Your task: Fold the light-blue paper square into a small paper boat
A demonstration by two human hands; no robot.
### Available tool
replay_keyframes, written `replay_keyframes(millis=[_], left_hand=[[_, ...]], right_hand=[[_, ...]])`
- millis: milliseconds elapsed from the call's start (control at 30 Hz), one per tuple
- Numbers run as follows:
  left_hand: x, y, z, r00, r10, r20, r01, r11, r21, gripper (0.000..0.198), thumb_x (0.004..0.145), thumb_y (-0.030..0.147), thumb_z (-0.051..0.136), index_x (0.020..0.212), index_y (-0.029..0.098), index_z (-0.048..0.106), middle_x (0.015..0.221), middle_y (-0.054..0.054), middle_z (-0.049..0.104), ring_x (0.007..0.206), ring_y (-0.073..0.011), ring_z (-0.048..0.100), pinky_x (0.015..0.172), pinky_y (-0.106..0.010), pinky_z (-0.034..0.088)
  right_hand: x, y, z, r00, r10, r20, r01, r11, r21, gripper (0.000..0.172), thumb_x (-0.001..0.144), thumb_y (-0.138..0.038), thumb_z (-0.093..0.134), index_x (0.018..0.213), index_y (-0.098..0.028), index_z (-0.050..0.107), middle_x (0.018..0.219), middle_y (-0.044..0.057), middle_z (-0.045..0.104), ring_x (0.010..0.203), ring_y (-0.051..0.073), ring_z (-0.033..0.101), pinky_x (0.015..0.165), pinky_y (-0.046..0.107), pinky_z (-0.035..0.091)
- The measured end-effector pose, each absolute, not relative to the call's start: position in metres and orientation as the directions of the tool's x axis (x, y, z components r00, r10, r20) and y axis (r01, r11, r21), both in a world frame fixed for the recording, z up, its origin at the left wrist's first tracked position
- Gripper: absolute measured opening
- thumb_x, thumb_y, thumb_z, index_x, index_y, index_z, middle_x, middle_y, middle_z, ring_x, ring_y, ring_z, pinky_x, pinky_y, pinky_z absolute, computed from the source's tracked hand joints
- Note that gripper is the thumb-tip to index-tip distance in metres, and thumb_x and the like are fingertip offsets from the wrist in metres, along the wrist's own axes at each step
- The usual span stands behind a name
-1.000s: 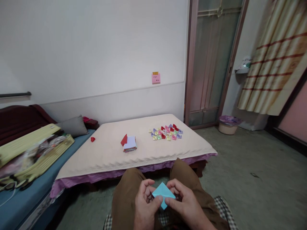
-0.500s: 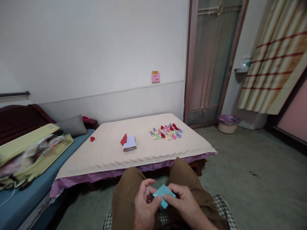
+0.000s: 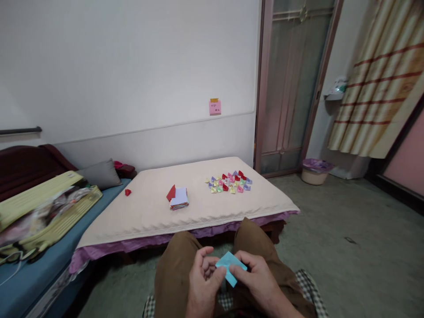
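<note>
A light blue piece of folded paper (image 3: 229,260) is held above my lap, between both hands. My left hand (image 3: 205,280) pinches its left side, the thumb lying on the front and some fingers curled behind. My right hand (image 3: 260,278) grips the right side, with its thumb pressed across the middle of the paper. The fingers behind the paper are partly hidden. Beyond my knees, a stack of square paper (image 3: 179,198) lies on the cream-covered table (image 3: 145,216), and a red paper piece (image 3: 171,193) leans at its left edge.
Several small folded paper pieces (image 3: 232,191) in many colours lie at the table's right. A small red object (image 3: 127,192) sits near its left edge. A blue-covered bed (image 3: 49,260) stands at the left. A lined bin (image 3: 313,176) is on the floor by the door (image 3: 291,97).
Both hands have shifted slightly right and up with the light blue paper, which is tilted a little more. The things on the table have stayed in place.
</note>
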State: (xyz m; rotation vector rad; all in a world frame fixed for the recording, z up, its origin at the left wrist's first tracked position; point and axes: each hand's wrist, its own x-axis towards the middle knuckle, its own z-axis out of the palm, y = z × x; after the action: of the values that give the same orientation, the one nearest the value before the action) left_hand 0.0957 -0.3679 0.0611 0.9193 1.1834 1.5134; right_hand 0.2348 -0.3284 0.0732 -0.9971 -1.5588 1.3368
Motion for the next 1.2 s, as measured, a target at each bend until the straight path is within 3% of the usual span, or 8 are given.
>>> replay_keyframes(millis=[133, 433, 633, 700, 767, 833, 933, 1200], left_hand=[[0.1, -0.369, 0.056, -0.143, 0.99, -0.005, -0.066, -0.005, 0.998, 0.026, 0.061, 0.035, 0.073, 0.064, 0.011, 0.066, 0.053, 0.0, 0.056, 0.052, -0.0112, 0.045, 0.053, -0.022, 0.033], [0.094, -0.368, 0.057, -0.133, 0.99, -0.057, -0.03, 0.053, 0.998, 0.019, 0.067, 0.028, 0.067, 0.07, 0.01, 0.071, 0.06, -0.002, 0.064, 0.057, -0.0151, 0.051, 0.058, -0.025, 0.038], [0.092, -0.368, 0.054, -0.147, 0.988, -0.04, -0.16, 0.017, 0.987, 0.024, 0.067, 0.034, 0.07, 0.071, 0.01, 0.069, 0.062, -0.003, 0.064, 0.059, -0.0147, 0.052, 0.059, -0.025, 0.039], [0.091, -0.369, 0.057, -0.11, 0.992, -0.067, -0.287, 0.033, 0.958, 0.025, 0.066, 0.033, 0.073, 0.073, 0.01, 0.07, 0.063, -0.003, 0.062, 0.059, -0.0126, 0.051, 0.058, -0.023, 0.039], [0.091, -0.369, 0.06, 0.008, 0.993, -0.115, -0.455, 0.106, 0.884, 0.024, 0.065, 0.03, 0.075, 0.076, 0.009, 0.07, 0.064, -0.003, 0.061, 0.056, -0.0102, 0.049, 0.057, -0.022, 0.039], [0.091, -0.369, 0.062, 0.149, 0.977, -0.152, -0.589, 0.211, 0.78, 0.025, 0.064, 0.026, 0.075, 0.08, 0.008, 0.07, 0.061, -0.003, 0.058, 0.051, -0.0082, 0.047, 0.054, -0.022, 0.04], [0.093, -0.37, 0.063, 0.286, 0.944, -0.165, -0.658, 0.319, 0.682, 0.02, 0.063, 0.023, 0.071, 0.077, 0.008, 0.069, 0.052, -0.001, 0.053, 0.044, -0.008, 0.046, 0.049, -0.022, 0.041], [0.092, -0.372, 0.055, 0.367, 0.9, -0.235, -0.51, 0.406, 0.758, 0.022, 0.068, 0.032, 0.065, 0.064, 0.011, 0.061, 0.049, -0.001, 0.054, 0.041, -0.0098, 0.046, 0.044, -0.023, 0.038]], right_hand=[[0.235, -0.327, 0.072, -0.34, 0.938, 0.074, 0.027, 0.089, -0.996, 0.021, 0.066, -0.031, 0.061, 0.053, -0.016, 0.053, 0.051, -0.005, 0.041, 0.052, 0.011, 0.035, 0.051, 0.023, 0.029], [0.237, -0.327, 0.069, -0.31, 0.95, 0.034, 0.005, 0.038, -0.999, 0.037, 0.067, -0.045, 0.065, 0.049, -0.018, 0.048, 0.044, -0.005, 0.044, 0.045, 0.009, 0.035, 0.046, 0.023, 0.025], [0.24, -0.324, 0.066, -0.398, 0.917, 0.026, -0.024, 0.018, -1.0, 0.039, 0.074, -0.051, 0.061, 0.061, -0.014, 0.06, 0.051, -0.001, 0.055, 0.046, 0.011, 0.046, 0.048, 0.023, 0.034], [0.247, -0.322, 0.068, -0.402, 0.912, 0.082, -0.048, 0.068, -0.997, 0.036, 0.081, -0.049, 0.055, 0.082, -0.014, 0.066, 0.066, 0.003, 0.064, 0.058, 0.016, 0.056, 0.055, 0.025, 0.042], [0.255, -0.321, 0.073, -0.371, 0.904, 0.215, -0.061, 0.208, -0.976, 0.034, 0.082, -0.041, 0.058, 0.108, -0.019, 0.062, 0.101, 0.009, 0.066, 0.091, 0.022, 0.061, 0.076, 0.032, 0.047], [0.262, -0.322, 0.08, -0.399, 0.844, 0.358, -0.027, 0.379, -0.925, 0.041, 0.078, -0.033, 0.065, 0.117, -0.026, 0.059, 0.134, 0.01, 0.049, 0.123, 0.027, 0.044, 0.1, 0.039, 0.035], [0.264, -0.324, 0.089, -0.521, 0.773, 0.363, 0.071, 0.463, -0.884, 0.025, 0.079, -0.027, 0.064, 0.104, -0.028, 0.068, 0.145, 0.007, 0.036, 0.133, 0.028, 0.031, 0.107, 0.044, 0.025], [0.256, -0.319, 0.087, -0.602, 0.68, 0.42, 0.035, 0.547, -0.836, 0.011, 0.08, -0.028, 0.064, 0.076, -0.026, 0.074, 0.125, 0.007, 0.058, 0.125, 0.027, 0.039, 0.104, 0.044, 0.027]])
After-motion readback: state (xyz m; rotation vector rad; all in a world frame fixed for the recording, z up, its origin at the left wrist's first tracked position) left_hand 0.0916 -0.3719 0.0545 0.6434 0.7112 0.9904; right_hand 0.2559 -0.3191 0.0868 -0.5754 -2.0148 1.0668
